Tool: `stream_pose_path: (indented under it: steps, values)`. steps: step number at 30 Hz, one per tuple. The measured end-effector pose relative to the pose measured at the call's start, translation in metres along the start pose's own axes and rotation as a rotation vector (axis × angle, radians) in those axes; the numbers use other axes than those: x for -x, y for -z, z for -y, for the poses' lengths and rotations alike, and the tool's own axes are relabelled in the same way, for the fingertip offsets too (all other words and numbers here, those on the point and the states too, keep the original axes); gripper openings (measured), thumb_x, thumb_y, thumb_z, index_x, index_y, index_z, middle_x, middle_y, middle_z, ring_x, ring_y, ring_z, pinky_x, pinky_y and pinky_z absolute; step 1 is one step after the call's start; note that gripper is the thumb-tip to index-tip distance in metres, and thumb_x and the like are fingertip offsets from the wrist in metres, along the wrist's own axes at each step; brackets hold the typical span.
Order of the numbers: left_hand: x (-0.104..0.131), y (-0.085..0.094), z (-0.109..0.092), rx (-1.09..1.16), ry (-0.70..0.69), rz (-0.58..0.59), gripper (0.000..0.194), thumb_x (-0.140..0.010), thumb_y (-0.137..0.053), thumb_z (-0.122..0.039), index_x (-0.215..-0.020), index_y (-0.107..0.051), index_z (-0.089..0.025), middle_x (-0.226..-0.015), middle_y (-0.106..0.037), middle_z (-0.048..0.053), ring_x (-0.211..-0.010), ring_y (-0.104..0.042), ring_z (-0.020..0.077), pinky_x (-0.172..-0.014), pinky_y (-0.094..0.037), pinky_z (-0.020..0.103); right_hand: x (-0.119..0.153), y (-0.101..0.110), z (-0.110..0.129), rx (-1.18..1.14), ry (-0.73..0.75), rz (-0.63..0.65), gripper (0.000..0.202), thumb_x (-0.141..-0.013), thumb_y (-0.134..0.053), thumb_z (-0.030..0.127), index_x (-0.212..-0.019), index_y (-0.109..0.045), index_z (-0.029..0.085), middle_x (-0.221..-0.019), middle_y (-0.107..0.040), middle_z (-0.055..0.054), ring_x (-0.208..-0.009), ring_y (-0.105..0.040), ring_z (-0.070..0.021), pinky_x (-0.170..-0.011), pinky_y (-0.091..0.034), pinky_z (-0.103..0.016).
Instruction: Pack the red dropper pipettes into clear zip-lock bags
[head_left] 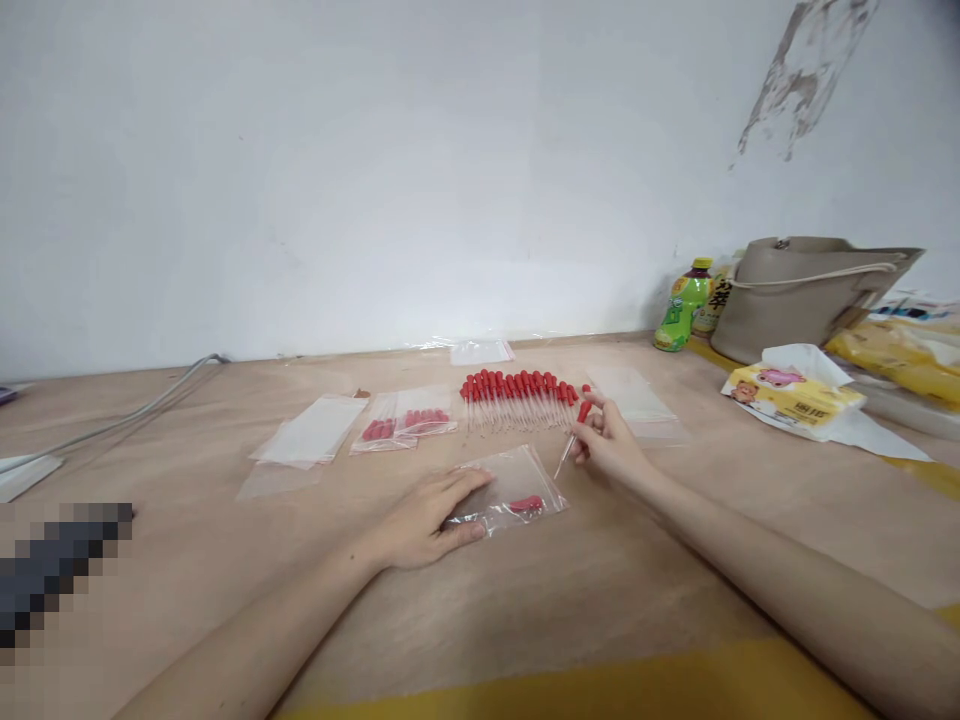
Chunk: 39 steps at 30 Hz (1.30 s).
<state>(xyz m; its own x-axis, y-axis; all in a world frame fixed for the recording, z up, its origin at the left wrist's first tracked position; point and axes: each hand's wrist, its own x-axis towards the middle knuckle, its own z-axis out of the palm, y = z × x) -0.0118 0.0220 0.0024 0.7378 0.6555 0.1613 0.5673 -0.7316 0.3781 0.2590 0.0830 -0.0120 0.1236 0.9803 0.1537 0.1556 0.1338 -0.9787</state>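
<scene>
My right hand (604, 437) pinches a dropper (583, 411) by its red rubber bulb, its glass tip slanting down to the left. That tip is close to the zip end of a clear zip bag (504, 470). Something red, like a dropper bulb (526, 504), lies in or under this bag; I cannot tell which. My left hand (435, 515) rests on the bag's left end, fingers stretched out and thumb apart. Behind both hands, a row of red-bulbed droppers (517, 385) lies side by side, glass tips toward me.
Bags with red bulbs (405, 420) and white-looking flat bags (319, 430) lie to the left, more flat bags (634, 393) to the right. Farther right are a green bottle (681, 308), a grey-brown bag (795, 300) and a tissue pack (799, 400). A cable (161, 397) runs along the left.
</scene>
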Motion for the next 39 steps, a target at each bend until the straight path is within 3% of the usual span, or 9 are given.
stream_pose_path:
  steps: [3,8,12,15,17,23,30,36,39]
  values:
    - [-0.001,0.0,0.0,-0.01,0.007,0.008,0.051,-0.086,-0.044,-0.042,-0.132,-0.027,-0.026,-0.131,-0.041,0.006,-0.118,-0.039,0.0221,-0.097,-0.033,0.039,0.02,-0.011,-0.001,-0.21,-0.034,-0.012,0.052,-0.067,-0.056,0.024,-0.112,-0.031,0.024,-0.058,-0.046,0.009,-0.047,-0.054,-0.0104,-0.045,-0.048,-0.023]
    - [0.0,0.0,0.0,-0.006,0.011,0.014,0.052,-0.086,-0.044,-0.042,-0.132,-0.026,-0.025,-0.13,-0.041,0.006,-0.117,-0.04,0.0229,-0.096,-0.033,0.04,0.026,-0.015,-0.003,-0.368,-0.191,0.073,0.026,-0.069,-0.058,0.025,-0.088,-0.04,0.022,-0.063,-0.053,0.006,-0.057,-0.06,-0.0108,-0.057,-0.051,-0.025]
    - [0.0,-0.001,0.0,0.002,0.011,0.008,0.052,-0.086,-0.045,-0.041,-0.132,-0.026,-0.025,-0.13,-0.041,0.007,-0.116,-0.04,0.0229,-0.096,-0.034,0.04,0.025,-0.002,-0.004,-0.216,-0.225,0.315,0.022,-0.067,-0.064,0.029,-0.079,-0.051,0.016,-0.067,-0.058,0.001,-0.057,-0.058,-0.0086,-0.058,-0.048,-0.024]
    - [-0.001,-0.001,0.0,0.01,0.009,-0.002,0.053,-0.086,-0.045,-0.041,-0.132,-0.026,-0.025,-0.13,-0.041,0.006,-0.115,-0.041,0.0229,-0.095,-0.034,0.04,0.021,0.011,-0.002,0.025,-0.167,0.598,0.029,-0.064,-0.066,0.036,-0.08,-0.059,0.013,-0.059,-0.056,0.002,-0.049,-0.049,-0.0056,-0.048,-0.04,-0.02]
    - [-0.001,-0.002,0.001,0.012,0.009,-0.007,0.052,-0.086,-0.046,-0.041,-0.132,-0.027,-0.026,-0.129,-0.042,0.006,-0.115,-0.041,0.0226,-0.095,-0.034,0.039,0.017,0.017,-0.002,0.156,-0.108,0.677,0.033,-0.064,-0.065,0.039,-0.084,-0.062,0.013,-0.056,-0.054,0.004,-0.045,-0.042,-0.0045,-0.043,-0.033,-0.018]
    - [-0.001,-0.001,0.0,0.007,0.012,0.003,0.053,-0.085,-0.046,-0.042,-0.132,-0.026,-0.026,-0.129,-0.042,0.005,-0.117,-0.039,0.0216,-0.096,-0.033,0.038,0.006,0.014,-0.009,0.338,0.117,0.579,0.029,-0.064,-0.065,0.036,-0.083,-0.067,0.015,-0.057,-0.055,0.002,-0.047,-0.04,-0.0059,-0.044,-0.03,-0.019]
    - [-0.002,0.0,-0.003,0.004,0.001,0.006,0.051,-0.086,-0.045,-0.041,-0.131,-0.026,-0.026,-0.129,-0.042,0.005,-0.117,-0.039,0.0223,-0.096,-0.033,0.039,0.019,-0.005,-0.003,0.197,0.267,0.808,0.025,-0.075,-0.055,0.034,-0.088,-0.068,0.016,-0.079,-0.064,-0.005,-0.067,-0.054,-0.012,-0.059,-0.041,-0.023]
    - [-0.002,0.001,-0.003,0.022,-0.011,-0.002,0.044,-0.086,-0.046,-0.039,-0.126,-0.032,-0.024,-0.128,-0.044,0.006,-0.115,-0.042,0.0225,-0.095,-0.035,0.038,0.022,-0.008,-0.002,0.384,0.378,0.715,0.025,-0.077,-0.053,0.035,-0.082,-0.07,0.017,-0.074,-0.061,-0.004,-0.068,-0.053,-0.0116,-0.061,-0.041,-0.022]
    - [-0.001,0.001,-0.003,0.032,0.005,-0.002,0.041,-0.085,-0.047,-0.04,-0.121,-0.035,-0.024,-0.129,-0.043,0.006,-0.115,-0.041,0.0226,-0.094,-0.035,0.038,0.017,0.002,0.007,0.39,0.355,0.9,0.028,-0.08,-0.049,0.035,-0.087,-0.069,0.018,-0.082,-0.062,-0.004,-0.077,-0.055,-0.0135,-0.069,-0.043,-0.024]
